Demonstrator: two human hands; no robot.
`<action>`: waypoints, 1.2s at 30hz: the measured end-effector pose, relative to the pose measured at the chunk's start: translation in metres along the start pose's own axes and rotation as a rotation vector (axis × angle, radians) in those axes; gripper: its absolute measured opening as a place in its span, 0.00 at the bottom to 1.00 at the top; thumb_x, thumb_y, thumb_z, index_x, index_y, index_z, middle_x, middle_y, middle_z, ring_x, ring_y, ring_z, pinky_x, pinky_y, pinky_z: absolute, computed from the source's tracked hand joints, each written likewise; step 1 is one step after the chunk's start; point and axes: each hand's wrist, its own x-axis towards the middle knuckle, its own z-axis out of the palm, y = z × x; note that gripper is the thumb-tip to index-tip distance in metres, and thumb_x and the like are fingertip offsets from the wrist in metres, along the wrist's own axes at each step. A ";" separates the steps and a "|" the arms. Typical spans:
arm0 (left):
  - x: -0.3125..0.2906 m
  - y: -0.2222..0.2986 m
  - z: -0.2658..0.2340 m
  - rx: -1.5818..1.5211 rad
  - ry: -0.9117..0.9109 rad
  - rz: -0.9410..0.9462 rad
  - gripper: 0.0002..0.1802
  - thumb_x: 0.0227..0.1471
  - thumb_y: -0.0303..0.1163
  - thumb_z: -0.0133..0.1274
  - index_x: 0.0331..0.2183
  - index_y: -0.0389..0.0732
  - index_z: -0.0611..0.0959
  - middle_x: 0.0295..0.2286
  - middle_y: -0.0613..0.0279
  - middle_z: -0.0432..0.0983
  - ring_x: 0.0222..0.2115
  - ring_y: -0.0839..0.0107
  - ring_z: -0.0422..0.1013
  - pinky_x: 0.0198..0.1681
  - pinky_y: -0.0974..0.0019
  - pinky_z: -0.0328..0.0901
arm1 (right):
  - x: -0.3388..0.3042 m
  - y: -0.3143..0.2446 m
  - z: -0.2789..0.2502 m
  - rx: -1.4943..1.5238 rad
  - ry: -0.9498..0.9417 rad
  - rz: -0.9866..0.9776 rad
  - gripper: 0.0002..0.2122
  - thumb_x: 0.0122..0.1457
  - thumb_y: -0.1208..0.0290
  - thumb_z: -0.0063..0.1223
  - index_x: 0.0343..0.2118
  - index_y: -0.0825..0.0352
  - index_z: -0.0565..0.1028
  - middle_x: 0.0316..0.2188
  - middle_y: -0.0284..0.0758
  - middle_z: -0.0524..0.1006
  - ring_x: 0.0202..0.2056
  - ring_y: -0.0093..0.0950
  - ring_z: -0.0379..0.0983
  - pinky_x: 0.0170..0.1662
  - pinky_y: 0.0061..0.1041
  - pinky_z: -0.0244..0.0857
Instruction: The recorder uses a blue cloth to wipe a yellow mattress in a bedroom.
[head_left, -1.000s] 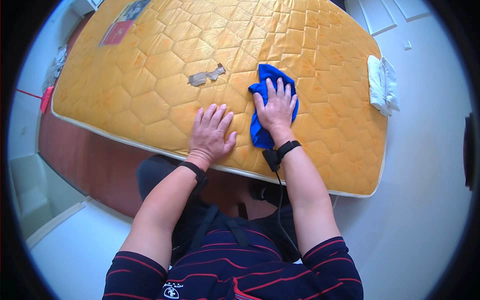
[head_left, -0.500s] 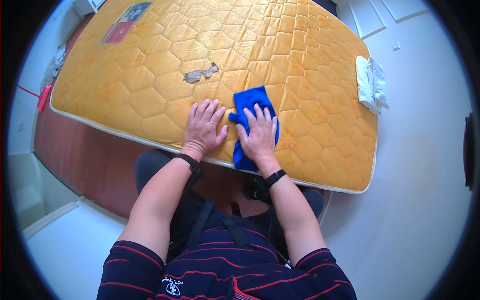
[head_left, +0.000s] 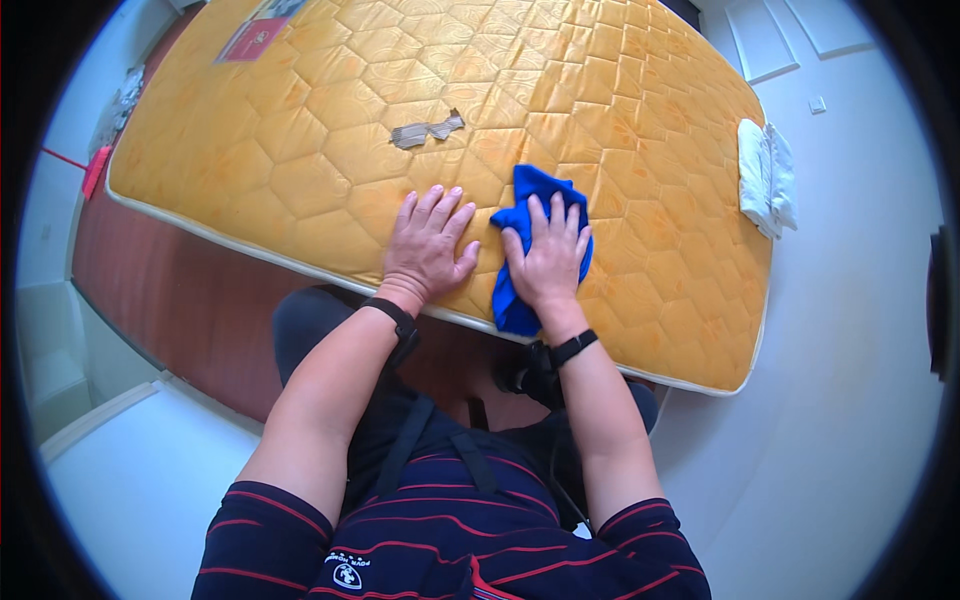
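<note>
On the yellow quilted mattress [head_left: 660,270], my right hand [head_left: 548,258] presses flat on a blue cloth [head_left: 515,305], its fingers spread and stretched out. The cloth is rumpled under that palm, its lower end near the mattress edge and its upper end bunched beyond my fingertips. My left hand [head_left: 430,252] rests palm down on the bare quilting just left of the cloth, open and holding nothing. Beyond both hands lies a torn brownish-grey strip [head_left: 427,131], narrow in the middle.
Folded white fabric [head_left: 766,180] sits at the mattress's right edge by the white wall [head_left: 840,260]. A red and dark printed panel [head_left: 252,38] is at the far left. A red broom head [head_left: 96,172] stands on the reddish-brown floor [head_left: 170,270], left of the mattress.
My right hand has slid slightly right with the cloth, whose upper end is now more bunched. The view has shifted a little; my left hand stays flat on the mattress.
</note>
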 end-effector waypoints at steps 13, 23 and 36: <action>0.000 -0.001 -0.001 -0.037 -0.010 -0.015 0.32 0.55 0.49 0.61 0.59 0.48 0.82 0.64 0.56 0.73 0.67 0.53 0.65 0.74 0.41 0.52 | 0.092 -0.027 0.028 0.130 -0.047 -0.135 0.30 0.69 0.45 0.56 0.70 0.51 0.74 0.75 0.41 0.66 0.76 0.51 0.55 0.77 0.63 0.41; -0.002 -0.001 0.003 -0.032 0.048 0.005 0.26 0.61 0.45 0.56 0.58 0.50 0.84 0.63 0.58 0.76 0.67 0.55 0.66 0.74 0.41 0.53 | -0.060 -0.021 -0.018 0.083 -0.050 -0.032 0.32 0.67 0.46 0.59 0.71 0.52 0.71 0.75 0.44 0.64 0.75 0.56 0.54 0.74 0.69 0.41; 0.001 0.002 0.004 -0.016 0.001 -0.011 0.27 0.61 0.42 0.57 0.60 0.50 0.82 0.64 0.58 0.73 0.68 0.55 0.64 0.74 0.43 0.52 | 0.008 0.009 0.011 -0.100 0.030 0.170 0.33 0.70 0.42 0.52 0.72 0.57 0.71 0.75 0.50 0.63 0.75 0.59 0.54 0.75 0.68 0.41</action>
